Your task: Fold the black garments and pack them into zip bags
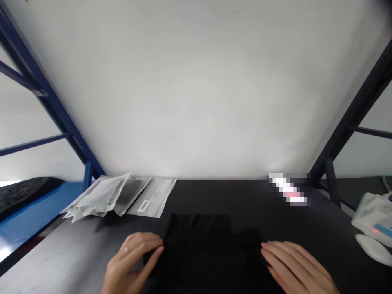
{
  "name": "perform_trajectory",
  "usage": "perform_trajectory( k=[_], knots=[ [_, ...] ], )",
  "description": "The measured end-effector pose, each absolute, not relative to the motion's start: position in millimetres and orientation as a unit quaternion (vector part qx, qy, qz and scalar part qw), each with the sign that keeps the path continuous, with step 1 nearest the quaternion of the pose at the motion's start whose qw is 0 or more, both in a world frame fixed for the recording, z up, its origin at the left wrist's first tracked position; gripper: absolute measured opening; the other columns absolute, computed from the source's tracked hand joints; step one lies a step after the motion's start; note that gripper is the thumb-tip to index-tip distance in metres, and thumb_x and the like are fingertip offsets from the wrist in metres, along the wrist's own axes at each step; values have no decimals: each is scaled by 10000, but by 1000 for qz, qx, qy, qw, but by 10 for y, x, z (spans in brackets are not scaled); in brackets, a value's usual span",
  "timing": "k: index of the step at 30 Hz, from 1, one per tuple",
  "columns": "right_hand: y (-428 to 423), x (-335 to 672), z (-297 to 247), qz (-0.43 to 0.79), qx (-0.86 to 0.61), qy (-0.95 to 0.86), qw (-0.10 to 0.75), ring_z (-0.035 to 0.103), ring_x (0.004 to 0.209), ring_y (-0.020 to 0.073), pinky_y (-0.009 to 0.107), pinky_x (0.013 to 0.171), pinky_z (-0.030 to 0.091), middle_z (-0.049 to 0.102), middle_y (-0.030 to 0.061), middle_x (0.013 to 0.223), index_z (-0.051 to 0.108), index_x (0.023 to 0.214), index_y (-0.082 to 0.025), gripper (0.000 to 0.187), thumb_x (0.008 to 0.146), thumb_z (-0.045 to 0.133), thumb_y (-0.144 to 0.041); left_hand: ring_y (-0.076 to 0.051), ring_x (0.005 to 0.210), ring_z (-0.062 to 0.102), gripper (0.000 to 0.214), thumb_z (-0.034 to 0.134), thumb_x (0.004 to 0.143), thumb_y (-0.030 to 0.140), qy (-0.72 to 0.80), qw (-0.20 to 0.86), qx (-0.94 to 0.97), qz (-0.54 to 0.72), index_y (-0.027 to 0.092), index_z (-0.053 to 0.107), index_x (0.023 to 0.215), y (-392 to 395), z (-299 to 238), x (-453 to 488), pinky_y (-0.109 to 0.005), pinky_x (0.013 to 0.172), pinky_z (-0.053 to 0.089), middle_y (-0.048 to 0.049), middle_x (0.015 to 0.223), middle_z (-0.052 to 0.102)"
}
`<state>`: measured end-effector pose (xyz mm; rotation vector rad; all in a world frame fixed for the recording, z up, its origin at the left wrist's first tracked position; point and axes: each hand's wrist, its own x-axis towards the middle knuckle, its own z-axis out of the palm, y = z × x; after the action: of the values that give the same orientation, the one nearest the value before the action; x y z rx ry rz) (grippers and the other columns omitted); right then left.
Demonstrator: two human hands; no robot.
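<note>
I'm working on a black cloth [199,237], which is lying low in the middle of the table [220,194], right between my hands. My left hand [134,259], wearing a ring [127,250], is bending its fingers and thumb toward the cloth's left edge, tips nearly meeting; I can't tell if they're pinching fabric or just touching. My right hand [295,265] is stretching its fingers out, side by side, tips at the right side; thumb isn't showing clearly, so can't tell about a grip there either. Step in hand: looks like I'm straightening or squaring the cloth, judging by both hands flanking it. Next move is probably calling for even, gentle work from both sides, since thin-looking fabric could be creasing or skewing if one side is pulling harder. Black on black, so folds and lower edges aren't reading well. Pale bags [107,192] are lying at the back left, one showing a label [143,206]; a mouse [375,250] and a white device [369,214] are sitting far right, well apart from the cloth.
</note>
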<state>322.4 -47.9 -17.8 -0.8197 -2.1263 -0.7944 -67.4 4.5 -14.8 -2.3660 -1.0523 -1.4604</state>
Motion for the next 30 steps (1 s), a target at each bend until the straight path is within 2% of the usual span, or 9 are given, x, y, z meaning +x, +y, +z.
perform_trajectory(
  k=[3, 6, 9, 13, 18, 21, 24, 27, 30],
  knots=[
    [-192, 3111, -25, -320, -346, -809, 351, 765, 864, 183, 312, 854, 565, 799, 73, 909, 730, 983, -135, 266, 1024, 488, -33, -165, 667, 754, 287, 593, 1027, 402, -406, 90, -776, -475, 248, 729, 827, 353, -50, -556, -242, 691, 602, 19, 764, 777],
    [96, 3049, -41, -331, -386, -799, 322, 727, 767, 168, 298, 755, 535, 764, 65, 845, 722, 921, -149, 337, 1065, 425, -78, -185, 656, 745, 421, 471, 1072, 457, -442, 129, -783, -417, 233, 710, 808, 671, -101, -485, -278, 660, 583, 1, 748, 768],
    [309, 3021, -180, -338, -402, -798, 296, 688, 718, 167, 299, 693, 489, 735, 57, 800, 715, 864, -155, 384, 1031, 398, -15, -213, 669, 740, 416, 429, 1082, 391, -452, 165, -795, -369, 221, 706, 821, 922, -242, -436, -314, 655, 557, -22, 753, 763],
    [438, 2997, -402, -344, -413, -801, 263, 647, 686, 166, 301, 658, 451, 702, 41, 747, 706, 825, -159, 421, 956, 382, 75, -222, 671, 726, 363, 469, 1048, 263, -440, 191, -825, -298, 228, 671, 748, 1082, -450, -374, -326, 683, 524, -19, 702, 726],
    [469, 2994, -501, -326, -439, -801, 244, 604, 613, 171, 312, 592, 428, 640, 30, 668, 644, 716, -191, 412, 996, 405, -7, -266, 732, 728, 300, 505, 1020, 190, -430, 235, -840, -233, 211, 693, 787, 1134, -525, -350, -370, 739, 530, -54, 731, 715],
    [447, 3000, -483, -313, -450, -795, 259, 648, 668, 187, 315, 620, 481, 695, 66, 757, 692, 826, -170, 371, 1036, 398, -86, -321, 859, 742, 249, 504, 1008, 157, -436, 265, -831, -222, 163, 740, 927, 1082, -465, -341, -419, 793, 550, -123, 857, 752],
    [347, 2990, -457, -294, -447, -796, 283, 720, 908, 223, 337, 797, 570, 758, 120, 962, 722, 1022, -132, 325, 1056, 400, -152, -381, 1155, 691, 293, 478, 1021, 157, -430, 294, -821, -233, 117, 732, 1162, 846, -418, -264, -471, 931, 543, -208, 1156, 752],
    [163, 2980, -424, -255, -412, -834, 264, 686, 1186, 241, 383, 972, 573, 752, 110, 1229, 705, 1215, -171, 308, 1052, 454, -246, -340, 1271, 642, 396, 462, 1049, 242, -400, 257, -841, -260, 168, 637, 1396, 444, -467, -109, -443, 1012, 532, -162, 1358, 698],
    [-48, 2999, -376, -234, -372, -876, 198, 639, 1299, 277, 413, 958, 590, 677, 100, 1424, 605, 1426, -182, 499, 1004, 585, -448, -320, 1309, 626, 575, 467, 1057, 375, -373, 198, -873, -245, 215, 419, 1607, 89, -597, 28, -408, 994, 554, -145, 1492, 620]
  ],
)
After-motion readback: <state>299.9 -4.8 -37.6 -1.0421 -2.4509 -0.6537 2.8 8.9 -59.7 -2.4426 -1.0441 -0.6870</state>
